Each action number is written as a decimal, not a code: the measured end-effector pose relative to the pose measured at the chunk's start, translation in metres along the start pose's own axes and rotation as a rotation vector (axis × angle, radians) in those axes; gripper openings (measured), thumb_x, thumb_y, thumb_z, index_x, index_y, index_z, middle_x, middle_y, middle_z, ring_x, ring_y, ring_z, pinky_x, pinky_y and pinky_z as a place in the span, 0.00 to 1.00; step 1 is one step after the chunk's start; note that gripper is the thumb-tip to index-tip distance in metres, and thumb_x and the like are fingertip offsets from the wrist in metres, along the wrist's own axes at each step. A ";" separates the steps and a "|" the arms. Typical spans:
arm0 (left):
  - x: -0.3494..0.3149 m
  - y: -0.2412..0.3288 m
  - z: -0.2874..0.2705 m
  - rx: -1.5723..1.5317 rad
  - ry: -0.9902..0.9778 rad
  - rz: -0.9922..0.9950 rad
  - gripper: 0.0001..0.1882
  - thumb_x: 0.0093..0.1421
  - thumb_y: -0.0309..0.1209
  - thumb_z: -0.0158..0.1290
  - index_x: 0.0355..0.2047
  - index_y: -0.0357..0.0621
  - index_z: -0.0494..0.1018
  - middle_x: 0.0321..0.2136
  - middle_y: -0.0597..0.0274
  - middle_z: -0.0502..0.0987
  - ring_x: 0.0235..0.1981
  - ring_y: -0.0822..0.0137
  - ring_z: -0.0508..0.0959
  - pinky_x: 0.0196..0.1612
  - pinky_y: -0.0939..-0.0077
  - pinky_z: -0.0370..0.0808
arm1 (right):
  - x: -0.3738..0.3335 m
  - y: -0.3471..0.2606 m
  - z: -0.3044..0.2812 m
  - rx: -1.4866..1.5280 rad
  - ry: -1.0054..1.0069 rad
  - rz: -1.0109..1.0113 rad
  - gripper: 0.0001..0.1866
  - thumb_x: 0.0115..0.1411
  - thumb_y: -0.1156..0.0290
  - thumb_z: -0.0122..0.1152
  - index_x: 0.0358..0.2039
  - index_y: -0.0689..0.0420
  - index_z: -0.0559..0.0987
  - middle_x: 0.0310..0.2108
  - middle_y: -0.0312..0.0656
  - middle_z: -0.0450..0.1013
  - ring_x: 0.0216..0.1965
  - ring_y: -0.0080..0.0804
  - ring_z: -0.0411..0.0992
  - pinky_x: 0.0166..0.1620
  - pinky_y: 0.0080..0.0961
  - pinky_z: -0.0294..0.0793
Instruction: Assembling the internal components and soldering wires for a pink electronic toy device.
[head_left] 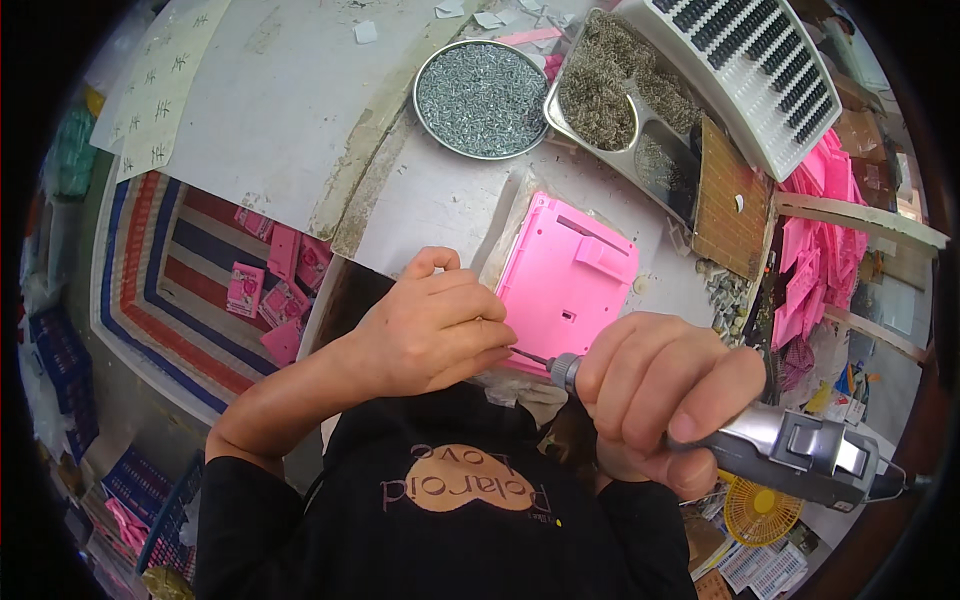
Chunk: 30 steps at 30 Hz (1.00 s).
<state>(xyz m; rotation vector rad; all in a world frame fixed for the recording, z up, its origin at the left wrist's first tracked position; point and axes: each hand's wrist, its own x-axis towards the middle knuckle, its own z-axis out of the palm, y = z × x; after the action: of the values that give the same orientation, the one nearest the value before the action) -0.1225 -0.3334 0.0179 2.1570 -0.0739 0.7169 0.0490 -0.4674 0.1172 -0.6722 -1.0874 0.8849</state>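
Note:
A pink plastic case (580,255) lies flat on the worktable in front of me, with a raised block, a slot and a small square hole on its upper face. My right hand (665,395) is wrapped round a grey and silver electric screwdriver (790,450). Its thin bit points left, over the near left corner of the case. My left hand (440,325) rests at the case's left edge, fingers curled together, fingertips beside the bit's tip. Anything small between those fingertips is hidden from view.
Beyond the case stand a round metal dish (480,100) of small screws and a divided metal tray (625,140) of springs. A white rack (750,75) with black rows sits at the far right, near stacked pink parts (825,230). At left, a striped bin (165,290) holds pink pieces.

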 end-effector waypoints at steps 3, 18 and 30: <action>0.000 0.001 0.000 0.004 0.011 0.021 0.10 0.51 0.30 0.68 0.32 0.47 0.80 0.33 0.68 0.76 0.32 0.68 0.77 0.50 0.62 0.67 | -0.002 0.003 0.002 -0.003 0.001 0.026 0.15 0.63 0.65 0.71 0.40 0.57 0.73 0.20 0.36 0.73 0.18 0.32 0.73 0.31 0.37 0.78; 0.004 -0.012 0.001 0.122 -0.367 0.007 0.25 0.55 0.31 0.58 0.56 0.48 0.79 0.62 0.65 0.76 0.65 0.71 0.71 0.53 0.57 0.65 | -0.026 0.030 0.018 -0.263 -0.110 0.037 0.12 0.62 0.70 0.67 0.38 0.58 0.72 0.20 0.38 0.74 0.18 0.33 0.73 0.27 0.36 0.77; 0.003 -0.013 0.002 0.096 -0.302 -0.027 0.23 0.56 0.27 0.56 0.54 0.51 0.80 0.60 0.69 0.78 0.63 0.76 0.73 0.46 0.62 0.62 | -0.023 0.042 0.024 -0.256 -0.146 0.017 0.10 0.59 0.74 0.68 0.34 0.60 0.72 0.19 0.39 0.73 0.17 0.35 0.72 0.26 0.35 0.78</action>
<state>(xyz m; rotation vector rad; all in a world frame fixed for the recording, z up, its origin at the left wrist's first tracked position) -0.1154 -0.3260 0.0091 2.3395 -0.1721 0.3815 0.0110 -0.4652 0.0803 -0.8396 -1.3420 0.8262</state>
